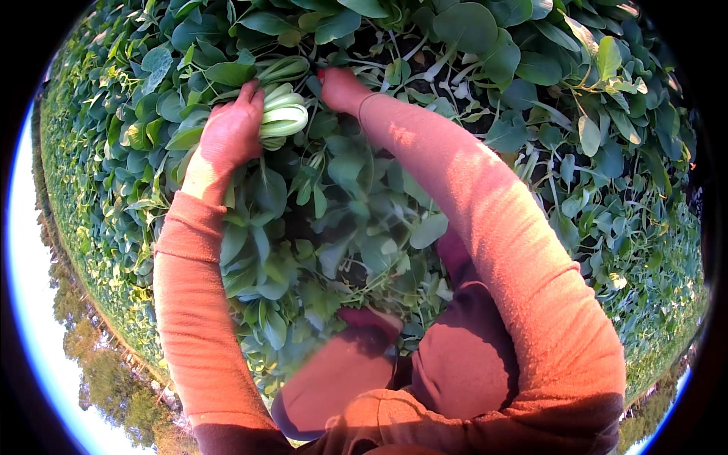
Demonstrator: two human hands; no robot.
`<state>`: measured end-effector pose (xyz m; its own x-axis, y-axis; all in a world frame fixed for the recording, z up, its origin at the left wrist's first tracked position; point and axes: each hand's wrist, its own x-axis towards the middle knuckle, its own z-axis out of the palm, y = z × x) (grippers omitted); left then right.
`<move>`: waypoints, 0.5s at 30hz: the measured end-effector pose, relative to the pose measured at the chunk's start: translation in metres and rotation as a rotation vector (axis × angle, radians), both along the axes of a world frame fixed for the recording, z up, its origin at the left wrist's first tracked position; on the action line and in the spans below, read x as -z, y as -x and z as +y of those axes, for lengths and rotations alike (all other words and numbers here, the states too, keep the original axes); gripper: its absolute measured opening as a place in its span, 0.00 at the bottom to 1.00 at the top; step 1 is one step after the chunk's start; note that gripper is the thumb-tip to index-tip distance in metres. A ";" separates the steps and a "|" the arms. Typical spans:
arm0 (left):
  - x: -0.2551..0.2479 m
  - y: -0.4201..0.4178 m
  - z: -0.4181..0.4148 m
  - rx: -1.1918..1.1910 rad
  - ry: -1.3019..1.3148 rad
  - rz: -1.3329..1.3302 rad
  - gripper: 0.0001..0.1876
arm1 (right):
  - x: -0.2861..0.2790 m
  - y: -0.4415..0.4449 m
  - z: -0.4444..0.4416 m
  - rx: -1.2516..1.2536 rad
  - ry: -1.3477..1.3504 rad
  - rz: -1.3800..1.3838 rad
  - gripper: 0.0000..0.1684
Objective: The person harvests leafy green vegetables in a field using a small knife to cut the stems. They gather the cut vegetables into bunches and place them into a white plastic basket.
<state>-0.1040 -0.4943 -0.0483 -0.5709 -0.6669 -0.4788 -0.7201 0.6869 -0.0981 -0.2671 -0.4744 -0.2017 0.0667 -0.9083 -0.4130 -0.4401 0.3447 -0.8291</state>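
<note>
My left hand (233,125) is wrapped around a head of bok choy-like leafy greens (282,116), whose pale, thick stalks bulge out to the right of the fingers. Just above it lies a second clump of light green stalks (282,69). My right hand (343,90) is a short way right of that clump, low among the leaves, with its fingers curled. A small red spot (321,74) shows at its fingertips; what it belongs to is hidden. Broad green leaves cover part of my left fingers.
Dense leafy plants (466,28) surround both hands. Cut or fallen pale stalks and leaves (438,74) lie on dark soil at the upper right. My bent knees (463,352) are close below, with low plants (364,244) between my arms. Trees (108,375) line the field's left edge.
</note>
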 end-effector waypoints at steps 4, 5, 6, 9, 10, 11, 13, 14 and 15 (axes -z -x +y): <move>0.003 -0.009 0.012 0.007 0.053 0.017 0.40 | -0.004 0.020 0.010 -0.218 -0.044 0.087 0.16; 0.000 -0.011 0.016 -0.013 0.056 0.023 0.41 | -0.007 0.023 0.020 -0.279 -0.034 0.112 0.16; -0.006 -0.012 0.021 0.007 0.098 0.045 0.41 | -0.007 0.025 0.028 -0.184 -0.005 -0.018 0.18; -0.028 -0.010 0.045 0.023 0.158 0.106 0.43 | -0.012 0.032 0.054 0.089 -0.074 -0.396 0.24; -0.033 -0.011 0.055 0.009 0.183 0.167 0.43 | -0.028 0.038 0.062 0.152 -0.198 -0.515 0.27; -0.038 -0.012 0.064 -0.004 0.207 0.228 0.43 | -0.043 0.042 0.068 0.215 -0.324 -0.632 0.31; -0.051 -0.008 0.084 0.006 0.260 0.383 0.35 | -0.062 0.048 0.075 0.201 -0.228 -0.922 0.34; -0.059 -0.009 0.093 -0.009 0.243 0.454 0.34 | -0.071 0.048 0.076 0.184 -0.183 -1.069 0.35; -0.064 -0.009 0.103 -0.021 0.221 0.529 0.33 | -0.078 0.042 0.075 0.228 -0.074 -1.227 0.36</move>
<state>-0.0952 -0.3915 0.0153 -0.6804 -0.7326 0.0205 -0.7236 0.6760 0.1391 -0.3093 -0.3991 -0.1233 0.2875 -0.9271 -0.2404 0.6846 0.3745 -0.6253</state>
